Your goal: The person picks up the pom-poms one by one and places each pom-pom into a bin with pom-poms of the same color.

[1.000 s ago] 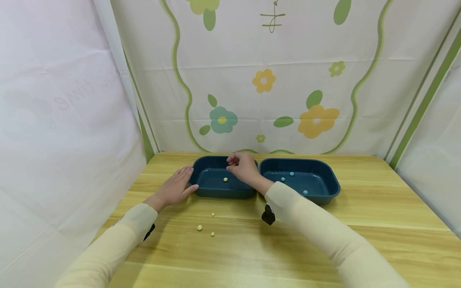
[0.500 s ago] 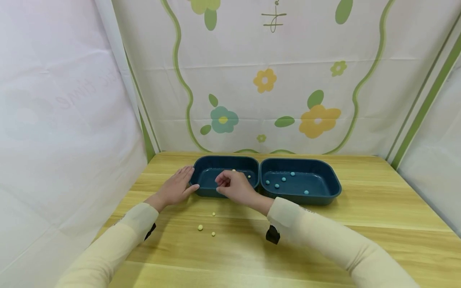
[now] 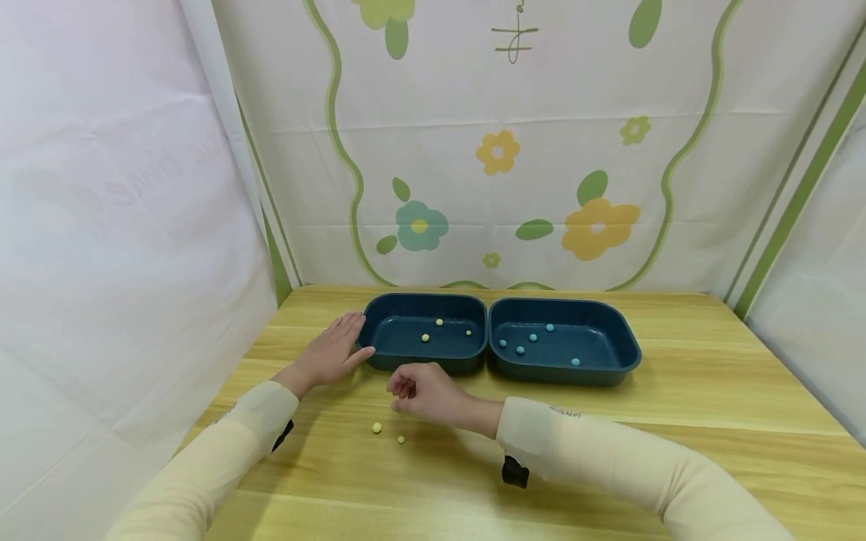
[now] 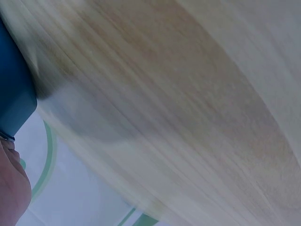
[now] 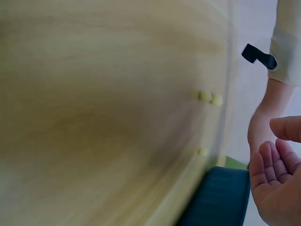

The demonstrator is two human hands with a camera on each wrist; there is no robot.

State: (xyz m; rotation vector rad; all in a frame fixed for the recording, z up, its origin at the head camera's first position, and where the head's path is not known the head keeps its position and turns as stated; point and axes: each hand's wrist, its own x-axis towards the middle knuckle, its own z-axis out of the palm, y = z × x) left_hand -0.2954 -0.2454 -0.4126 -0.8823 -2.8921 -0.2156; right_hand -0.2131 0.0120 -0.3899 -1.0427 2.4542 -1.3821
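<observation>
My left hand rests with straight fingers against the left end of the left dark blue tray. Three small yellow balls, one of them a yellow ball, lie inside that tray. In front of it my right hand hovers low over the table, fingers loosely bent. The right wrist view shows its thumb apart from the fingers, with nothing between them. Below the hand are two yellow balls, a larger ball and a smaller ball. Another yellow ball, hidden in the head view, shows in the right wrist view.
The right dark blue tray stands beside the left one and holds several blue balls, including a blue ball. Behind both, a patterned cloth hangs at the back edge of the wooden table.
My right hand has come out of the left tray toward the front, over the loose balls. More yellow balls show in the left tray, more blue ones in the right. My left hand stays put.
</observation>
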